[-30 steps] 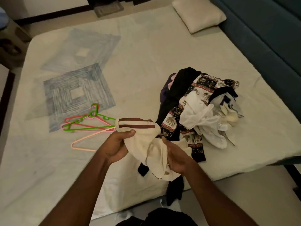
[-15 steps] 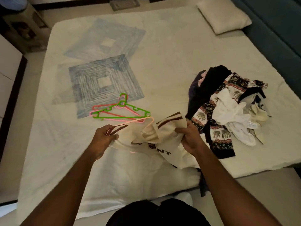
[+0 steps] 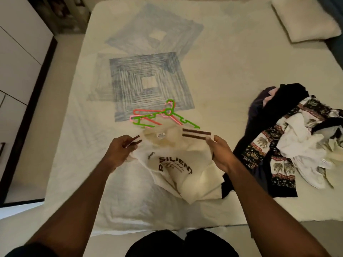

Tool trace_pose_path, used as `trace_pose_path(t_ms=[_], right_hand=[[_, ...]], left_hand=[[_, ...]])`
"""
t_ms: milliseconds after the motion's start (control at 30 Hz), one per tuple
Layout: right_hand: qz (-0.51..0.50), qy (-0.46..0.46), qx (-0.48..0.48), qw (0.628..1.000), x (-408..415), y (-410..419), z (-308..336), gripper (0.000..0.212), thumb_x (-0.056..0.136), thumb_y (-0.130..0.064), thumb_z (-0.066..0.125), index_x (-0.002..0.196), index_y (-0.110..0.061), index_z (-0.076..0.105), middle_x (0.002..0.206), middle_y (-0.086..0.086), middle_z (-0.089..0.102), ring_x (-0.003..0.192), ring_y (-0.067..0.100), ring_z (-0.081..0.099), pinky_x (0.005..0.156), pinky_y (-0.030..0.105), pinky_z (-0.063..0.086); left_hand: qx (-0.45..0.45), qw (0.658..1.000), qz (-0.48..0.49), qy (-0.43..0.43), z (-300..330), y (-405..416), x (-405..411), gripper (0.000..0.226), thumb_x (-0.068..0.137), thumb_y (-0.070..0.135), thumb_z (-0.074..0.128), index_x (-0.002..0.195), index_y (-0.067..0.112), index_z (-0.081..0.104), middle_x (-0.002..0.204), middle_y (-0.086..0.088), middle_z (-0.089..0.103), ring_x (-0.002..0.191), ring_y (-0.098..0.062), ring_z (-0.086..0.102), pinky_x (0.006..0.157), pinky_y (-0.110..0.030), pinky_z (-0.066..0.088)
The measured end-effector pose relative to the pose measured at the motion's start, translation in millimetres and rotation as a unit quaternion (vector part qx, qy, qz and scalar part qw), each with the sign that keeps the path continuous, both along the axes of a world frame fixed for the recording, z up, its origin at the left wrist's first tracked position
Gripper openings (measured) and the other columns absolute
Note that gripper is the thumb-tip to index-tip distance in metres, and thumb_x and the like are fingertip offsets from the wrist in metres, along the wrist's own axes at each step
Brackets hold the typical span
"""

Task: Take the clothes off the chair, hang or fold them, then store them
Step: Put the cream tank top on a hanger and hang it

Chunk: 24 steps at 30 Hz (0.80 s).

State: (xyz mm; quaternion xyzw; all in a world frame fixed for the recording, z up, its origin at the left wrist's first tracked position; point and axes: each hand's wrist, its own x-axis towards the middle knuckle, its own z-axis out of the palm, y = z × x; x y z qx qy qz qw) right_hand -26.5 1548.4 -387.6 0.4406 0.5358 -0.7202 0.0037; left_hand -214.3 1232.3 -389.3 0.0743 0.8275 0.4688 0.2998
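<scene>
1. the left hand pinches one striped sleeve cuff of the cream t-shirt; the right hand pinches the other, spreading it over the bed.
2. risk: the shirt's lower half lies bunched, so folding now would likely trap creases; the hangers just beyond the collar could snag it.
3. the clothes pile runs off the right edge, the print is partly hidden in folds, and no chair shows.
</scene>
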Motion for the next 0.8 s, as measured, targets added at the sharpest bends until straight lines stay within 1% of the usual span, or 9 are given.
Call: trace_pose_path(t_ms=[67,133,167,267,333,433,533,667,800], right_hand=[[-0.004,-0.041,0.001,0.999,-9,4,-11,0.022,0.103,-0.029,0.060,0.121,-0.017,0.060,0.104,0.001,0.073,0.092,0.015,0.066,0.087,0.033,0.052],[0.003,-0.054,0.000,0.999,-19,10,-24,0.005,0.103,-0.021,0.059,0.107,-0.020,0.063,0.091,0.002,0.076,0.077,0.014,0.068,0.065,0.027,0.054],[-0.001,-0.063,0.001,0.998,-24,13,-29,0.006,0.103,-0.017,0.059,0.105,-0.019,0.065,0.091,0.006,0.077,0.077,0.018,0.070,0.064,0.030,0.057],[-0.011,-0.095,0.012,0.995,-40,19,-47,0.007,0.100,-0.015,0.064,0.106,-0.018,0.067,0.103,0.016,0.076,0.085,0.026,0.072,0.080,0.048,0.059],[-0.008,-0.147,0.061,0.987,-54,26,-65,0.007,0.096,-0.021,0.070,0.103,-0.022,0.067,0.110,0.016,0.074,0.091,0.027,0.072,0.081,0.044,0.058],[0.122,-0.267,0.218,0.931,-71,39,-91,0.034,0.091,-0.034,0.071,0.121,-0.019,0.067,0.127,0.009,0.067,0.115,0.030,0.064,0.091,0.036,0.051],[0.277,-0.319,0.307,0.853,-85,50,-117,0.042,0.094,-0.037,0.067,0.129,-0.015,0.061,0.129,0.011,0.063,0.119,0.032,0.060,0.094,0.036,0.048],[0.389,-0.293,0.364,0.794,-116,60,-150,0.032,0.096,-0.031,0.057,0.126,-0.022,0.060,0.129,0.011,0.062,0.118,0.034,0.060,0.098,0.044,0.050],[0.488,-0.209,0.422,0.735,-153,55,-179,0.029,0.093,-0.016,0.054,0.116,-0.028,0.067,0.124,0.004,0.066,0.117,0.028,0.060,0.096,0.037,0.048]], left_hand=[[-0.022,1.000,0.018,0.003,-13,1,-8,0.008,0.093,0.008,0.069,0.096,0.015,0.070,0.083,-0.008,0.068,0.067,-0.018,0.054,0.058,-0.026,0.039],[-0.029,0.999,0.024,0.003,-23,4,-16,0.012,0.094,0.009,0.068,0.104,0.016,0.070,0.093,-0.009,0.071,0.073,-0.019,0.060,0.060,-0.027,0.043],[-0.030,0.999,0.021,0.006,-28,5,-19,0.012,0.094,0.011,0.069,0.103,0.018,0.071,0.093,-0.007,0.072,0.074,-0.018,0.062,0.060,-0.027,0.045],[-0.035,0.999,0.007,0.018,-37,14,-24,0.011,0.090,0.018,0.076,0.093,0.028,0.072,0.085,0.003,0.073,0.073,-0.011,0.065,0.063,-0.026,0.047],[-0.047,0.998,-0.001,0.034,-45,20,-30,0.009,0.090,0.021,0.076,0.092,0.029,0.073,0.086,0.006,0.074,0.079,-0.008,0.066,0.068,-0.023,0.045],[-0.069,0.996,-0.037,0.052,-61,29,-38,0.013,0.086,0.038,0.069,0.092,0.027,0.074,0.089,0.004,0.074,0.085,-0.012,0.066,0.072,-0.024,0.044],[-0.100,0.989,-0.095,0.046,-82,39,-45,0.012,0.086,0.043,0.062,0.087,0.035,0.071,0.083,0.008,0.072,0.083,-0.012,0.066,0.069,-0.018,0.042],[-0.127,0.982,-0.127,0.055,-106,52,-46,0.009,0.095,0.026,0.069,0.098,0.026,0.077,0.080,0.010,0.067,0.079,-0.012,0.061,0.063,-0.010,0.037],[-0.124,0.983,-0.126,0.044,-120,48,-47,0.024,0.096,0.029,0.068,0.075,0.040,0.065,0.068,0.023,0.065,0.068,0.002,0.059,0.060,-0.012,0.036]])
